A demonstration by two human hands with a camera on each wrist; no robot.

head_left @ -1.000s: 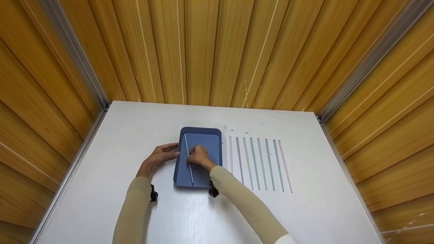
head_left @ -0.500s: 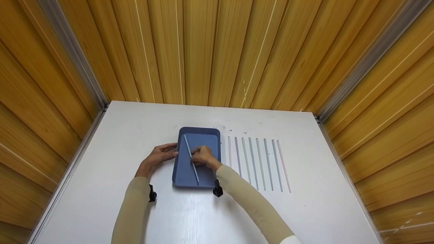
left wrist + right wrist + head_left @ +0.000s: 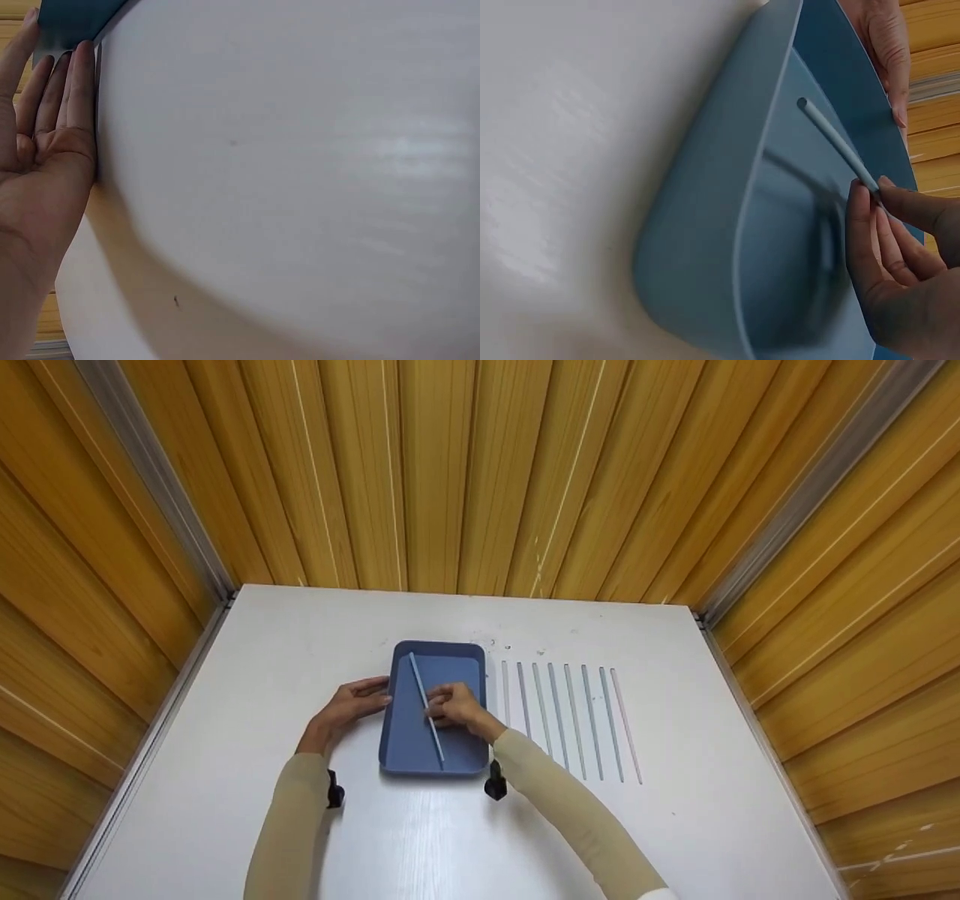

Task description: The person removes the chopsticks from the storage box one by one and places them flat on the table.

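My right hand (image 3: pixel 461 709) pinches a pale blue straw (image 3: pixel 417 679) near its middle, between thumb and fingertips, over the blue tray (image 3: pixel 396 735). In the right wrist view the straw (image 3: pixel 838 142) shows a hollow end and casts a shadow on the tray's floor. It lies slanted along the tray's length, its far end close to the upper left corner. My left hand (image 3: pixel 351 709) has its fingers stretched out against the outside of the tray's left wall. Seen from the left wrist, those straight fingers (image 3: pixel 80 90) reach the tray's side.
To the right of the tray, several thin straws (image 3: pixel 574 724) lie side by side in a row on the white table (image 3: pixel 420 840), the rightmost one pinkish. My right forearm passes over the near ends of some. Wood-patterned walls (image 3: pixel 435 472) surround the table.
My right hand has moved a little to the right with the straw, whose near end has swung right and now looks raised. The left hand has stayed at the tray's side.
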